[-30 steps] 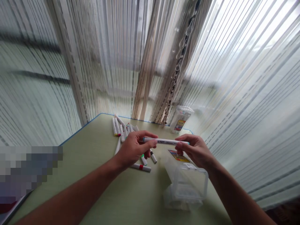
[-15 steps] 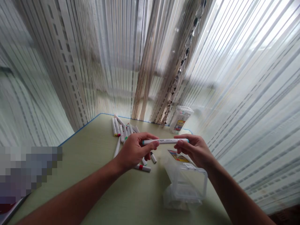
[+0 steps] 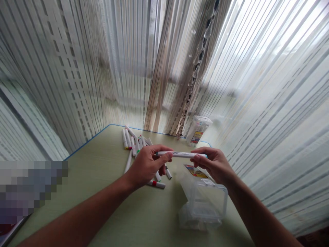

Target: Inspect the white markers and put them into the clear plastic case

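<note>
A white marker (image 3: 183,154) with blue ends is held level in the air between both hands. My left hand (image 3: 151,163) pinches its left end between thumb and fingers. At the other end, my right hand (image 3: 212,161) grips it the same way. Beneath my right hand lies a clear plastic case (image 3: 203,206) on its side, its lid open toward me and a yellow-and-red label on it. Behind my left hand several white markers (image 3: 132,144) lie in a loose heap, partly hidden by it. One marker with a red band (image 3: 157,184) lies below that hand.
A second clear case (image 3: 197,132) with a label stands upright at the back of the pale green table (image 3: 102,192). String curtains (image 3: 128,68) hang along the table's far and side edges. A blurred-out patch covers the left corner.
Both hands keep hold of the marker, which has turned slightly, so its printed text sits a little differently. The case and the other markers have not moved.
</note>
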`<state>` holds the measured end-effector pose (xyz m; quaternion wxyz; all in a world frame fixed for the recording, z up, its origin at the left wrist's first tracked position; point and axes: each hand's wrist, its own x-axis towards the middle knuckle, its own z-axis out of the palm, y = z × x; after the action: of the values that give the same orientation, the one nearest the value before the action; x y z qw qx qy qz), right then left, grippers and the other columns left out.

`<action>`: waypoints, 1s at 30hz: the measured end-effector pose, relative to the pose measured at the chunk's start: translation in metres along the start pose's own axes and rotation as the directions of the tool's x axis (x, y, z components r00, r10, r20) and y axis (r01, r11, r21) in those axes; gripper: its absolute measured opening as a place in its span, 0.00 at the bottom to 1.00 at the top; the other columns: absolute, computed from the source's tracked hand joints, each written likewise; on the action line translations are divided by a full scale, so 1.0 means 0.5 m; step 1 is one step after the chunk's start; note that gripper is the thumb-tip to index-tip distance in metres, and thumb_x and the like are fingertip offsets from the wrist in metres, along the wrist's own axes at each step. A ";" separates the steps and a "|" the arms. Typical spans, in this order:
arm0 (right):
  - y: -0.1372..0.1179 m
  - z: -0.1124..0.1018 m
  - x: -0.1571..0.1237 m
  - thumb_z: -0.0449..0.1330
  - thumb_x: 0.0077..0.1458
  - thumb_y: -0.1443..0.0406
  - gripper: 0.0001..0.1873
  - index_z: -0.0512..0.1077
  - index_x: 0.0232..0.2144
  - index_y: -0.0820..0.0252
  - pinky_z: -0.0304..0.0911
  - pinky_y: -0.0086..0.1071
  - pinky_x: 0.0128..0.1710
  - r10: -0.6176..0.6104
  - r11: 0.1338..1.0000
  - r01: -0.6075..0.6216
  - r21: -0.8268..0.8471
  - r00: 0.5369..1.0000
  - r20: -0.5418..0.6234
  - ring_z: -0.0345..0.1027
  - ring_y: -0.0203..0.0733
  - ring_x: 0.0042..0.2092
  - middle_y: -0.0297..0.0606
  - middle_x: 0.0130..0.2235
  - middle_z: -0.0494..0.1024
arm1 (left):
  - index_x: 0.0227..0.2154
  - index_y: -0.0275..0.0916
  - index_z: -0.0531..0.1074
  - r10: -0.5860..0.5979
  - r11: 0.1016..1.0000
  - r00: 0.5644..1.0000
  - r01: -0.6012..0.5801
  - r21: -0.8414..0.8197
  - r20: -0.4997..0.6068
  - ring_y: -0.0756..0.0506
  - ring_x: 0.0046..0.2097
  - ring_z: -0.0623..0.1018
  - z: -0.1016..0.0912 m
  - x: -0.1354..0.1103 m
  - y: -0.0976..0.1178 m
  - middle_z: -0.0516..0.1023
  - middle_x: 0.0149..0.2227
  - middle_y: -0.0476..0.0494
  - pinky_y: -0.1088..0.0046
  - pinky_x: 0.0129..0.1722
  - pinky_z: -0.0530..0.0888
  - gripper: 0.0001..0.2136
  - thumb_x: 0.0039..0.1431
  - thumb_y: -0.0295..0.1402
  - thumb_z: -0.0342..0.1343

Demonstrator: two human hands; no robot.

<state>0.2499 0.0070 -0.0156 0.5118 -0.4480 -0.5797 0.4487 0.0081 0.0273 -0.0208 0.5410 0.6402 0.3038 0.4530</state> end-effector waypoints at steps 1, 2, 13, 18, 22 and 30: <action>-0.002 0.001 0.000 0.72 0.46 0.58 0.14 0.82 0.34 0.62 0.52 0.28 0.21 0.001 1.000 -0.001 0.011 1.000 0.000 0.64 0.34 0.23 0.39 0.25 0.80 | 0.41 0.33 0.77 0.000 1.000 1.000 0.000 -0.004 0.000 0.52 0.20 0.75 0.000 0.000 0.000 0.77 0.28 0.45 0.78 0.19 0.72 0.15 0.57 0.39 0.62; -0.004 0.002 0.000 0.72 0.46 0.58 0.14 0.82 0.34 0.62 0.52 0.28 0.21 0.003 1.000 -0.003 0.025 1.000 -0.001 0.64 0.34 0.23 0.40 0.25 0.80 | 0.42 0.33 0.76 0.000 1.000 1.000 0.000 -0.009 -0.001 0.52 0.20 0.75 -0.001 0.000 -0.001 0.78 0.29 0.45 0.78 0.19 0.72 0.15 0.57 0.39 0.62; -0.017 0.011 -0.001 0.73 0.44 0.59 0.14 0.83 0.34 0.60 0.56 0.27 0.21 0.011 0.986 -0.008 0.169 1.000 -0.016 0.68 0.34 0.23 0.41 0.26 0.82 | 0.44 0.33 0.71 -0.004 0.996 1.000 0.004 -0.089 0.006 0.53 0.19 0.73 0.000 0.003 0.003 0.77 0.35 0.43 0.77 0.18 0.71 0.14 0.62 0.39 0.56; -0.012 0.004 0.001 0.71 0.47 0.60 0.14 0.83 0.36 0.61 0.61 0.27 0.24 0.026 0.969 -0.029 0.246 1.000 0.015 0.70 0.35 0.24 0.43 0.28 0.83 | 0.44 0.33 0.71 -0.020 0.983 0.999 0.025 -0.180 0.026 0.53 0.19 0.74 -0.002 0.007 0.001 0.77 0.35 0.42 0.76 0.19 0.72 0.13 0.63 0.38 0.54; -0.009 -0.003 0.002 0.68 0.49 0.62 0.14 0.83 0.38 0.63 0.64 0.27 0.27 0.030 0.951 -0.045 0.304 0.998 0.053 0.72 0.35 0.26 0.45 0.30 0.83 | 0.45 0.32 0.70 -0.032 0.965 0.999 0.037 -0.260 0.025 0.52 0.20 0.74 0.000 0.007 0.003 0.78 0.34 0.42 0.75 0.19 0.72 0.13 0.65 0.37 0.51; -0.018 0.000 0.002 0.65 0.48 0.64 0.15 0.83 0.38 0.63 0.58 0.26 0.22 0.067 0.931 -0.085 0.355 0.996 0.062 0.71 0.36 0.24 0.45 0.29 0.84 | 0.44 0.31 0.71 -0.046 0.939 0.999 0.046 -0.340 0.009 0.51 0.19 0.75 -0.003 0.007 0.000 0.79 0.33 0.40 0.74 0.19 0.72 0.13 0.66 0.36 0.49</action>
<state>0.2494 0.0061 -0.0068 0.5525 -0.3585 -0.4833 0.5768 0.0083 0.0312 -0.0201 0.6539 0.5303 0.2356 0.4855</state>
